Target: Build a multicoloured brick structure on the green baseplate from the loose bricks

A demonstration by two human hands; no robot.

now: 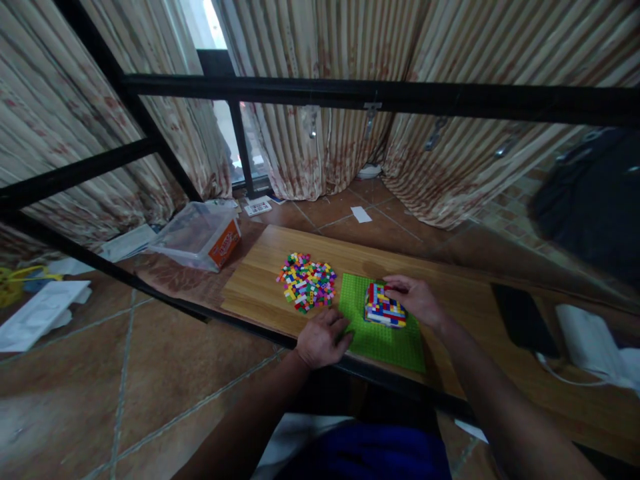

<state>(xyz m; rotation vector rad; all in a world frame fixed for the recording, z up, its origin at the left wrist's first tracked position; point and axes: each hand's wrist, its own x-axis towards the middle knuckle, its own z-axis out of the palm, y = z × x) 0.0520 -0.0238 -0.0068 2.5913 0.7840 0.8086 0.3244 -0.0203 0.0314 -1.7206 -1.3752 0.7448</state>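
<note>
A green studded baseplate (357, 293) lies on the wooden table. On it stands a block-shaped build of toy bricks (383, 310) in red, blue, yellow and white. My right hand (417, 300) reaches in from the right, its fingers closed on the build's far right corner. Whether a loose brick is between those fingers is hidden. At the baseplate's left edge rests my left hand (323, 339), thumb and fingers apart, with nothing visible in it. Just beyond that hand spreads a pile of loose toy bricks (307, 281) in many colours.
A clear plastic bin (193, 230) with an orange label stands left of the table (260, 267). To the right lie a black phone (525, 320) and a white device (590, 340) with a cable. Black metal bars (350, 90) cross in front of curtains (330, 153).
</note>
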